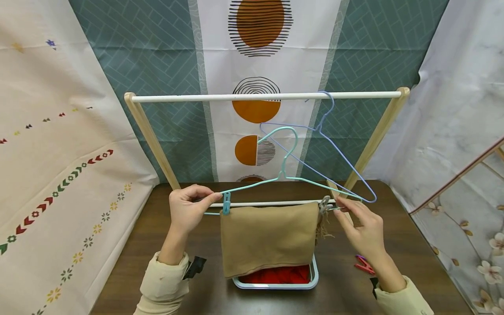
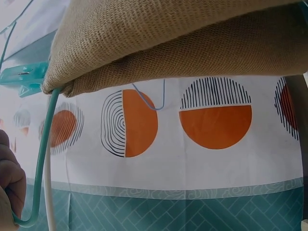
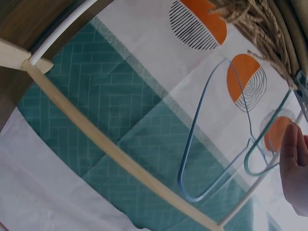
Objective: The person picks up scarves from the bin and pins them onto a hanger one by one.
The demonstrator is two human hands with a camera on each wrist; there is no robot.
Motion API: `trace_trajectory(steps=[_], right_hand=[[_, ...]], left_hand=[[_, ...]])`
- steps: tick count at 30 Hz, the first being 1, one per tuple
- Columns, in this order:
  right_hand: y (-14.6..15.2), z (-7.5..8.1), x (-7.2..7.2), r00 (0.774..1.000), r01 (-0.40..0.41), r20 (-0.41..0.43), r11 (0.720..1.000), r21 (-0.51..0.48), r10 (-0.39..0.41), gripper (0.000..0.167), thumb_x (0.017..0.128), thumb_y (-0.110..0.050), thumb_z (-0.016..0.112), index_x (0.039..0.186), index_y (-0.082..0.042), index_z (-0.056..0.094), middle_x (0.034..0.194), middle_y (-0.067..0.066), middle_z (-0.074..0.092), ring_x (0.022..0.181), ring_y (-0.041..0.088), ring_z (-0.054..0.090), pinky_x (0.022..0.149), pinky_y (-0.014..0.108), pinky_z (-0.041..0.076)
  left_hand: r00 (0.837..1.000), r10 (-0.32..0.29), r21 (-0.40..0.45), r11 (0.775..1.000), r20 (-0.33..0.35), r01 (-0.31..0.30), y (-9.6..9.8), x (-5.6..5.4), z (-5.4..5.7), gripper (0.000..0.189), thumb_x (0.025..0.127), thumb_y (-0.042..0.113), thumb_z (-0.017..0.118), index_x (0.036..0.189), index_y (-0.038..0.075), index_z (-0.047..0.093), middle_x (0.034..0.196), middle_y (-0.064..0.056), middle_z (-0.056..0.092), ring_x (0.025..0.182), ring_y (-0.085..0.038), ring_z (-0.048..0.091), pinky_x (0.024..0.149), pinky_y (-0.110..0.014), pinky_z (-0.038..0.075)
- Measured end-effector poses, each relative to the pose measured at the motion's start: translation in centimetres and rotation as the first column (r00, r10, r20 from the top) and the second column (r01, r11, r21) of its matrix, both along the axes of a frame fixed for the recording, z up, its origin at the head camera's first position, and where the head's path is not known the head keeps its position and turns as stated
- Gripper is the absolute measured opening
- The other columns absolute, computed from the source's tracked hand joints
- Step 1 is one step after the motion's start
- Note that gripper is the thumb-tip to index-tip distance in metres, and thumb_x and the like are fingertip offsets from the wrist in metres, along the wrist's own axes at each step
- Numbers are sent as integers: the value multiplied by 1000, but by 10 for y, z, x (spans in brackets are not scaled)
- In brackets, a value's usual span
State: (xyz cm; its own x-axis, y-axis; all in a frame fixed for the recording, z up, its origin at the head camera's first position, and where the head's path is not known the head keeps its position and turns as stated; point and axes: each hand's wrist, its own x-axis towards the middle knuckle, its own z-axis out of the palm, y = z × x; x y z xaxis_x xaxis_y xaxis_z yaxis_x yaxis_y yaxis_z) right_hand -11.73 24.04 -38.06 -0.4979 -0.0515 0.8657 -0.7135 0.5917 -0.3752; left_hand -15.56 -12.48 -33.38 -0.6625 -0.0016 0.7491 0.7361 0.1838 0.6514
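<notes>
A mint-green clothes hanger [image 1: 282,174] is held up in front of the rack, its hook free of the rail. My left hand [image 1: 188,210] pinches its left corner between thumb and fingers. At the opposite corner, my right hand [image 1: 364,225] grips it with thumb and fingertips. Over the hanger's lower bar hangs a folded brown cloth [image 1: 271,238], fringed at its right edge. A teal clothespin [image 1: 226,204] clips the cloth's left end, and a grey clothespin [image 1: 324,204] sits at its right end. In the left wrist view, the cloth's woven underside [image 2: 192,57] shows.
Behind stands a wooden rack with a white top rail [image 1: 189,98] carrying an empty blue hanger [image 1: 341,155]. Below the cloth, a light tray [image 1: 275,286] contains red fabric [image 1: 281,275]. Red and purple clothespins [image 1: 365,266] lie on the brown table [image 1: 130,271] at right.
</notes>
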Motion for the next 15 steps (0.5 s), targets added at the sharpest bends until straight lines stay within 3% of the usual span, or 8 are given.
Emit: trace_trajectory(steps=[6, 11, 15], right_hand=[[8, 4, 2, 1000, 14, -17, 1000, 23, -14, 29, 85, -20, 64, 92, 8, 67, 83, 19, 66, 76, 5, 56, 75, 10, 40], [12, 8, 1, 998, 42, -55, 999, -7, -42, 42, 86, -33, 62, 88, 9, 67, 77, 20, 64, 75, 6, 55, 73, 10, 39], [16, 11, -7, 992, 78, -103, 997, 7, -77, 52, 85, -42, 61, 90, 9, 66, 84, 22, 62, 83, 16, 53, 78, 13, 36]], left_hand=[[1000, -9, 9, 1000, -27, 9, -1, -1, -1, 14, 60, -15, 75, 62, -5, 65, 60, 0, 64, 45, -3, 51, 38, -16, 35], [1000, 2, -9, 1000, -7, -2, -1, -1, -1, 15, 61, -15, 75, 62, -3, 66, 59, 1, 64, 45, -3, 50, 38, -17, 35], [1000, 4, -13, 1000, 12, -4, -1, 0, -1, 15, 61, -15, 75, 62, -3, 66, 59, 2, 64, 46, -2, 51, 39, -16, 36]])
